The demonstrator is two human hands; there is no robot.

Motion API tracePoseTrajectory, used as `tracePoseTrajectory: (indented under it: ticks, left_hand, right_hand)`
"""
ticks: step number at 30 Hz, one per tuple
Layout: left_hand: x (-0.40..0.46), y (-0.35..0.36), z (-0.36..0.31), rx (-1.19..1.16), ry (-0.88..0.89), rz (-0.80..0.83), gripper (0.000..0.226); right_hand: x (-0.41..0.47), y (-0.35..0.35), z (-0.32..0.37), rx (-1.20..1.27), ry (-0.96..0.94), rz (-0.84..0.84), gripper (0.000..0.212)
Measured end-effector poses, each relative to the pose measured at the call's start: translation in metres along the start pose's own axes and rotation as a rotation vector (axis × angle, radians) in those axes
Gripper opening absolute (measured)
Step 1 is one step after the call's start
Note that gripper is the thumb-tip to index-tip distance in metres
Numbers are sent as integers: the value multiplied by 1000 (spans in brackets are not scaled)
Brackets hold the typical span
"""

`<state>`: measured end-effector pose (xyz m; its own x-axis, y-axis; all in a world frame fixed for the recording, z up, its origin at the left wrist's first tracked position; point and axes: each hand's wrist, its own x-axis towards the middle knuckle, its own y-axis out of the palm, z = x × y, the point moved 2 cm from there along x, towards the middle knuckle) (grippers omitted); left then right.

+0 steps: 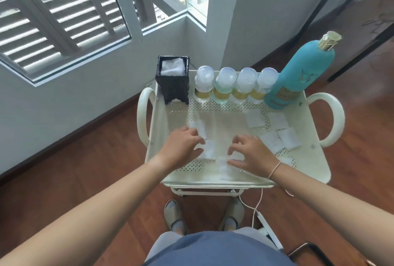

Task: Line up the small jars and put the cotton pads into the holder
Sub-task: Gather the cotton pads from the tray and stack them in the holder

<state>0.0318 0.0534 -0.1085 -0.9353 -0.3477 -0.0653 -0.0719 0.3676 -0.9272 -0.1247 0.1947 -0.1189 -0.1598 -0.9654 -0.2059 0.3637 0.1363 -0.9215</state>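
I see four small jars [235, 84] lined up at the cart tray's [315, 159] back edge, right of the black holder [173, 78]. My left hand [181, 146] and right hand [251, 154] rest spread-fingered on loose cotton pads [254, 119].

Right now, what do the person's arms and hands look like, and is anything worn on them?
Both forearms are bare, with no sleeves in view. The left hand shows no ring, watch or band. The right hand has a thin, pale cord bracelet around its wrist, with a loose end hanging below. Neither hand wears a glove.
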Motion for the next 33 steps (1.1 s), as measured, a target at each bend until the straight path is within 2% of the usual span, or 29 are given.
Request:
tracePoseTrajectory:
  ticks: [3, 5, 11, 17, 22, 30, 33]
  left_hand:
    - [2, 14, -3, -10, -41, 12, 24]
    - [5, 18, -5, -12, -59, 16, 18]
    - [10, 20, -5, -19, -84, -43, 13]
    - [12, 0, -3, -96, -101, -120, 11]
    - [26, -19, 11, -60, -152, -186, 16]
    - [38, 1, 29, 43, -254, -38, 17]
    - [38, 6, 30, 62, -255, -36, 18]
  right_hand:
    - [-7, 8, -1, -17, -19, 69, 24]
    - [-6, 11, 0, -29, -39, 52, 22]
    - [-4, 13, 2, 5, -85, -75, 6]
    - [-9, -13, -23, 112, 11, -206, 10]
    - [7, -53, -63, 24, 91, -329, 12]
    - [41, -53, -94, -101, 125, -242, 12]
    - [49, -46, -100, -110, 174, -165, 20]
